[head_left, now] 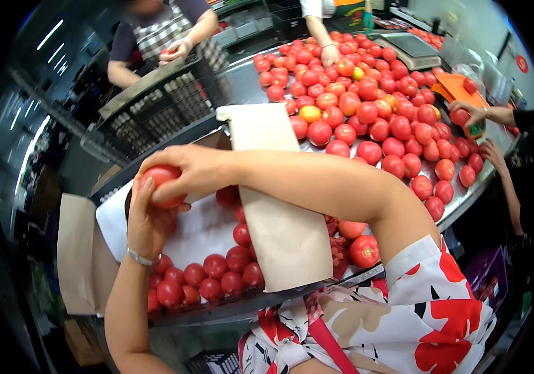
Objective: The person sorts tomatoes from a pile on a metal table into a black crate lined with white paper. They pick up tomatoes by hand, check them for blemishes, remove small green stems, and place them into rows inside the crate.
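Note:
Over the left part of a paper-lined crate point(229, 310), a large red tomato point(166, 182) is gripped between my two hands. My right hand point(182, 163) reaches across from the right, its fingers wrapped over the tomato's top. From below, my left hand point(145, 224), with a band at its wrist, closes around the near left side; some of its fingers are hidden. Red tomatoes point(215, 265) line the near and right sides of the crate on white paper point(198, 230). A beige paper flap point(285, 237) lies across the crate's right part, under my right forearm.
A metal table point(242, 78) heaped with loose tomatoes point(366, 112) stretches beyond the crate. A scale point(410, 50) stands at its back. Across from me a person in a checked apron works over a black crate point(167, 106). Other people's hands point(474, 115) handle tomatoes at the right.

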`<state>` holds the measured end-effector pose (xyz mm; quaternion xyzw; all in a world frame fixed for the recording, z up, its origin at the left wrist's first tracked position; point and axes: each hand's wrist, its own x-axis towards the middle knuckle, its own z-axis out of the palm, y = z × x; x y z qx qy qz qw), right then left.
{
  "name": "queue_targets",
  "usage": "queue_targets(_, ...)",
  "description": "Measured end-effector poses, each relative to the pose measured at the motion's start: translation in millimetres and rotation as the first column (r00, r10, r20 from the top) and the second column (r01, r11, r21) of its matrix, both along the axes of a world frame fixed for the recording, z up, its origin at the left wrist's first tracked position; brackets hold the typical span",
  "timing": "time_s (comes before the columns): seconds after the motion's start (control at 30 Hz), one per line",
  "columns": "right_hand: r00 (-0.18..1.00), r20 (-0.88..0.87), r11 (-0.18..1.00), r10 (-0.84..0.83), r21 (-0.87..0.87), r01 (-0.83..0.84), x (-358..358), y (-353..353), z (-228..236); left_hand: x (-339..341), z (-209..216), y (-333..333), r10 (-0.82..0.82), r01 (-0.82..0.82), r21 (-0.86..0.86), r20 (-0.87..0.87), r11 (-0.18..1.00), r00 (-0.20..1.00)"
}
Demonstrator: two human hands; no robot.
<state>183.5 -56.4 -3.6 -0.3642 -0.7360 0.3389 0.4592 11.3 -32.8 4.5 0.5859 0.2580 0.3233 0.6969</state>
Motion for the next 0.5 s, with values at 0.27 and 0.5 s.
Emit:
queue_targets(0.27,0.97,-0.066,0.964,-0.236,-0.14,0.225,1.4,11.2,-1.7,-14.0,37.3,-15.7,0.203,-0.209,0.006,0.213,0.978,0.956)
queue_targets(0.5,0.976,0.208,0.969,-0.059,-0.223,0.106,-0.6,14.3,-13.6,-108.3,42.7,-80.7,0.485,-0.468,-0.136,0.336,0.873,0.807)
